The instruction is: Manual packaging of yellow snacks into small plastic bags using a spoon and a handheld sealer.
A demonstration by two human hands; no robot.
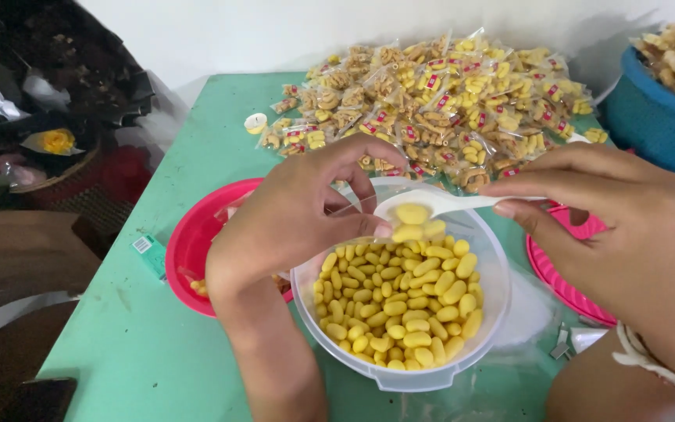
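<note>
Head view: the right hand [634, 234] grips a white plastic spoon [439, 205] by its handle, long axis running left to its bowl, loaded with yellow candies [414, 217] over the clear tub [400, 375]. The left hand [298, 215], fingers pinched around a thin clear bag [351, 205], touches the bowl's left tip on the green desk [142, 344].

The left hand [294, 215] hung over the clear tub [400, 375], fingers bent and pinched together above its middle. The right hand [626, 227] reached in from the tub's right side, thumb and fingers pressed close, wrist bent.
</note>
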